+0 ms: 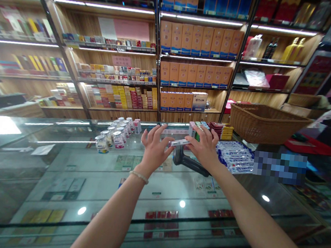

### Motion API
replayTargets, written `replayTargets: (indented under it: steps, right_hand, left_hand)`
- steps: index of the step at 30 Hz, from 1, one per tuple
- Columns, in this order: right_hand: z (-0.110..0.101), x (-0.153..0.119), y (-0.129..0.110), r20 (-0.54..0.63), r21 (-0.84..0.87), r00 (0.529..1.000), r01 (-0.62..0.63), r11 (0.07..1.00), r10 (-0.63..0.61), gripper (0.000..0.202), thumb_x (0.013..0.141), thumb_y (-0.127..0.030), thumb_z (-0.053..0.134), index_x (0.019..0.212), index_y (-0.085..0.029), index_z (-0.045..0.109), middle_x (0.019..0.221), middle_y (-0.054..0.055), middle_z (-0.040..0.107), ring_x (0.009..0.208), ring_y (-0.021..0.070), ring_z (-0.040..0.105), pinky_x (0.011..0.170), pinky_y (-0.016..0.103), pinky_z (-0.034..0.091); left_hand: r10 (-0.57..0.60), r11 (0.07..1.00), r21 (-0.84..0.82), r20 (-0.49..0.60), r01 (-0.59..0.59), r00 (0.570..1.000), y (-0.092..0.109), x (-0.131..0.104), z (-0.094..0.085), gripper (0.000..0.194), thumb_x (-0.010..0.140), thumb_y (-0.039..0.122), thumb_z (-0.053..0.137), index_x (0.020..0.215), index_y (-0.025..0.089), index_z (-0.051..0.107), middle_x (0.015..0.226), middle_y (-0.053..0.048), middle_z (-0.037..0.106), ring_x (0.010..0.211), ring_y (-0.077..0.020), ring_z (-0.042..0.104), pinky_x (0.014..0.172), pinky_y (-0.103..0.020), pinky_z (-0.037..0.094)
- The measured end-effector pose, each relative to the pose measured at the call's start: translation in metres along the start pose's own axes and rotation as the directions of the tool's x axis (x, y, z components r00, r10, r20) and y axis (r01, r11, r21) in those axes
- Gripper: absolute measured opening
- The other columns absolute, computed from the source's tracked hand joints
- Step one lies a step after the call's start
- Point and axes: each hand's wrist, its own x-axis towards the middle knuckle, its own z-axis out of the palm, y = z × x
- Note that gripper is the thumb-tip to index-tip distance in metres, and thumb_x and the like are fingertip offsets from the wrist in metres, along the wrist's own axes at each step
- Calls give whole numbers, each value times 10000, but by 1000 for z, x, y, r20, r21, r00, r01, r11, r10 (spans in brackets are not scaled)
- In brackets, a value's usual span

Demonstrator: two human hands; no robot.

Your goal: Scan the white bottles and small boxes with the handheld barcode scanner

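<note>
Over the glass counter, my left hand [154,152] and my right hand [206,148] hold a small flat whitish pack [179,142] between them. Thumb and fingertips of the left hand close on its left end; the right hand grips the other end. The remaining fingers of both hands are raised. What is printed on the pack is too small to read. Just below it lies a dark handheld barcode scanner [192,165] on the glass. Several small clear containers with pale lids [118,138] stand left of my left hand. Blue-and-white packets [235,158] lie right of my right hand.
Red and yellow packs [221,131] are stacked behind my right hand. A wicker basket [269,122] stands at the right. Inside the glass counter [93,183] several boxes lie on shelves. Lit wall shelves with orange boxes [195,76] rise behind.
</note>
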Motion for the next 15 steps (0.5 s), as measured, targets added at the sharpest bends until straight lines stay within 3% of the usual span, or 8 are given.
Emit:
replayTargets:
  steps: [5, 7, 11, 13, 15]
  right_hand:
    - [-12, 9, -3, 131, 24, 991, -3, 1000, 0, 238, 960, -380, 632, 1166, -319, 734, 1601, 79, 452, 1506, 316, 293, 1190, 551, 173]
    - [-16, 14, -7, 197, 45, 980, -34, 998, 24, 334, 955, -397, 629, 1271, -318, 699, 1636, 93, 398, 1526, 328, 258, 1182, 547, 205]
    - [-13, 12, -18, 321, 76, 934, -188, 979, 155, 843, 915, -583, 611, 1619, -216, 329, 1707, 171, 234, 1572, 347, 171, 1187, 558, 248]
    - [-6, 6, -24, 387, 88, 897, -266, 960, 213, 1086, 853, -695, 616, 1669, -175, 124, 1728, 195, 140, 1585, 369, 130, 1190, 601, 244]
    - [1, -2, -28, 460, 82, 856, -305, 949, 236, 1214, 798, -765, 625, 1674, -177, 23, 1733, 207, 90, 1593, 389, 97, 1192, 652, 214]
  left_hand:
    - [-5, 1000, -16, 27, 6, 1000, -1, 0, 1, 153, 904, 390, 704, 1021, 311, 762, 1535, -83, 527, 1452, -329, 400, 1231, -595, 140]
    - [-25, 999, -19, 31, 26, 999, -1, -1, 1, 158, 896, 382, 714, 1030, 312, 761, 1543, -86, 519, 1452, -336, 399, 1225, -603, 151]
    - [-66, 998, -1, 14, 66, 998, -3, -1, 1, 166, 872, 349, 744, 1034, 319, 761, 1551, -85, 512, 1452, -342, 401, 1216, -608, 166]
    - [-98, 995, 11, 13, 97, 995, -5, -2, 2, 161, 863, 330, 753, 1024, 318, 760, 1565, -80, 498, 1455, -346, 394, 1214, -611, 167]
    - [-146, 989, 20, 12, 146, 989, -9, -3, 3, 168, 858, 320, 757, 1025, 315, 757, 1575, -79, 485, 1463, -351, 379, 1214, -616, 166]
